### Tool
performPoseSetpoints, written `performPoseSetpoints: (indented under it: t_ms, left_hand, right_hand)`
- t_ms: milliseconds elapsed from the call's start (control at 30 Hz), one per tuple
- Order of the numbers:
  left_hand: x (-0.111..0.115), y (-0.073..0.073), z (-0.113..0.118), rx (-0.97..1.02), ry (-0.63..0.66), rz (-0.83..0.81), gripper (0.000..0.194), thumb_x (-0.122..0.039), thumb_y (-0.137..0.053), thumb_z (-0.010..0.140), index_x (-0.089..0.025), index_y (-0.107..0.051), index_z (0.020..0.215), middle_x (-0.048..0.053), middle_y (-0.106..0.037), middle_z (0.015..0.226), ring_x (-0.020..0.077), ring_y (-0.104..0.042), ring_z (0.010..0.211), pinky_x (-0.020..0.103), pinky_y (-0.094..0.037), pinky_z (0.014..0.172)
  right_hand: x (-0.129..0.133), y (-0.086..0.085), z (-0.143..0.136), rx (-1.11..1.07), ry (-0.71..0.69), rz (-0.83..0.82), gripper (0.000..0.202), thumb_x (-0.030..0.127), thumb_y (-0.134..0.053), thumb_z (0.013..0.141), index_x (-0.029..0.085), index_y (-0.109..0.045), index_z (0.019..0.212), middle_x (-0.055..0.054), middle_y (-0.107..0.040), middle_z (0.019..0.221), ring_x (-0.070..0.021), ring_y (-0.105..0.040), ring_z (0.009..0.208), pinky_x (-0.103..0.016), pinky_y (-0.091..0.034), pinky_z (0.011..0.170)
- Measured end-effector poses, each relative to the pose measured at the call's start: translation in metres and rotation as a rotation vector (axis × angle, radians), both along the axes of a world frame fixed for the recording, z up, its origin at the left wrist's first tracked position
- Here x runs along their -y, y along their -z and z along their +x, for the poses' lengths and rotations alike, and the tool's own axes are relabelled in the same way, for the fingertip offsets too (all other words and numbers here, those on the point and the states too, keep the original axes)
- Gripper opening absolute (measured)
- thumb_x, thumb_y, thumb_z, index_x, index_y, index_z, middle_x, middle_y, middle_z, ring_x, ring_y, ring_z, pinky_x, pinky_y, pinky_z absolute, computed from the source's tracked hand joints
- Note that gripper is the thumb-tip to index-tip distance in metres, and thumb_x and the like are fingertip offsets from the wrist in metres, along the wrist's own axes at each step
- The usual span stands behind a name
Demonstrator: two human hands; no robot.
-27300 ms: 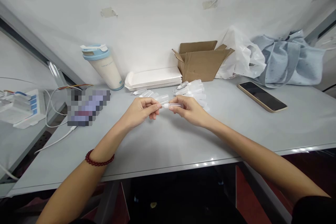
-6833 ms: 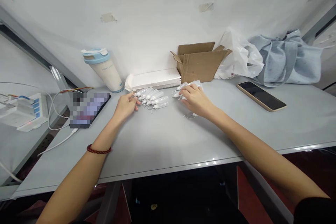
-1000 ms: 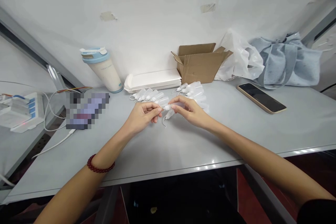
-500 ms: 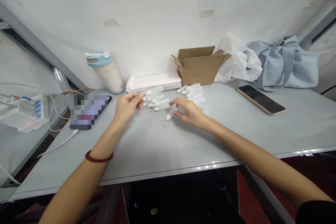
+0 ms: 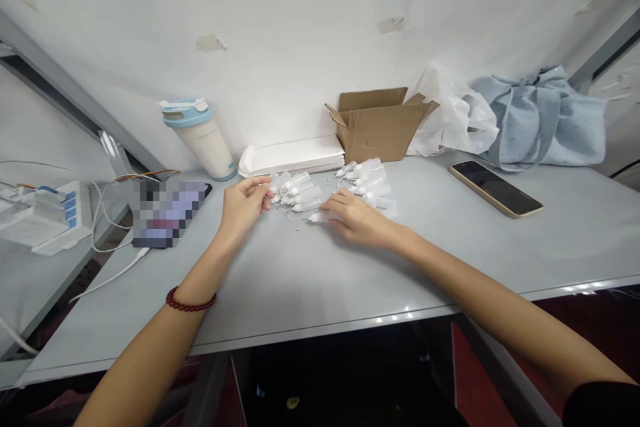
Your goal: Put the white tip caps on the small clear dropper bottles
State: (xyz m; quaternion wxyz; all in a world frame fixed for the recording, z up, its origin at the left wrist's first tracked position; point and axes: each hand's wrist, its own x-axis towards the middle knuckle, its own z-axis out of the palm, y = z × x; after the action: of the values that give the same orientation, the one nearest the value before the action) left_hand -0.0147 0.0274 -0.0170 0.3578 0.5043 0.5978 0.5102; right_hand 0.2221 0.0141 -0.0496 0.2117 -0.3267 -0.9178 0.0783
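Cardboard box [image 5: 379, 124] behind clear bottles [image 5: 300, 188], phone [image 5: 495, 189] (right), tumbler [image 5: 200, 138] left

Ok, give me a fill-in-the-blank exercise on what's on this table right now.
1. The left hand wears a dark red ____ at the wrist.
2. The phone lying right of the small clear bottles has its screen facing ____.
3. The tumbler by the wall has a ____ lid.
4. The cardboard box stands with its flaps ____.

Missing words: bracelet; up; blue; open
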Motion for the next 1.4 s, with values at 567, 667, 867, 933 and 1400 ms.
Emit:
performPoseSetpoints:
  t_ms: [567, 667, 867, 933, 1400]
  left_hand:
    - [0.010, -0.005, 0.001, -0.140, 0.623, -0.176, 0.035, -0.049, -0.068, 0.078, -0.014, -0.069, 0.075, 0.004, -0.066, 0.069, 0.0102, -0.054, 0.052, 0.022, -0.040, 0.047]
    - [0.010, -0.005, 0.002, -0.115, 0.624, -0.188, 0.036, -0.049, -0.067, 0.080, -0.014, -0.068, 0.075, 0.004, -0.065, 0.069, 0.0104, -0.054, 0.052, 0.022, -0.040, 0.047]
    - [0.013, -0.006, 0.005, -0.107, 0.670, -0.203, 0.033, -0.047, -0.068, 0.080, -0.014, -0.069, 0.078, 0.005, -0.065, 0.071, 0.0113, -0.054, 0.053, 0.023, -0.040, 0.047]
    - [0.014, -0.006, 0.006, -0.098, 0.656, -0.191, 0.032, -0.046, -0.068, 0.080, -0.014, -0.068, 0.076, 0.004, -0.065, 0.070, 0.0111, -0.053, 0.053, 0.024, -0.041, 0.048]
    - [0.015, -0.004, 0.010, -0.049, 0.628, -0.156, 0.030, -0.044, -0.066, 0.081, -0.015, -0.066, 0.074, 0.003, -0.064, 0.072, 0.0100, -0.053, 0.053, 0.024, -0.043, 0.051]
  right_hand:
    - [-0.005, -0.007, 0.006, -0.377, 0.071, 0.030, 0.020, 0.018, -0.047, 0.093, 0.017, -0.056, 0.111, -0.014, -0.064, 0.106, -0.0251, -0.062, 0.099, -0.044, -0.054, 0.082]
    - [-0.004, -0.007, 0.006, -0.383, 0.075, 0.025, 0.020, 0.016, -0.047, 0.093, 0.017, -0.056, 0.111, -0.014, -0.063, 0.105, -0.0247, -0.062, 0.097, -0.043, -0.054, 0.081]
    - [-0.004, -0.007, 0.005, -0.370, 0.084, 0.030, 0.021, 0.015, -0.047, 0.092, 0.019, -0.056, 0.111, -0.013, -0.063, 0.106, -0.0253, -0.061, 0.098, -0.044, -0.054, 0.081]
    - [-0.004, -0.007, 0.005, -0.364, 0.073, 0.035, 0.021, 0.015, -0.047, 0.092, 0.019, -0.056, 0.111, -0.013, -0.063, 0.105, -0.0255, -0.061, 0.098, -0.044, -0.053, 0.081]
    - [-0.003, -0.004, 0.004, -0.351, 0.013, 0.038, 0.022, 0.014, -0.046, 0.092, 0.018, -0.055, 0.112, -0.013, -0.062, 0.107, -0.0253, -0.060, 0.099, -0.045, -0.052, 0.084]
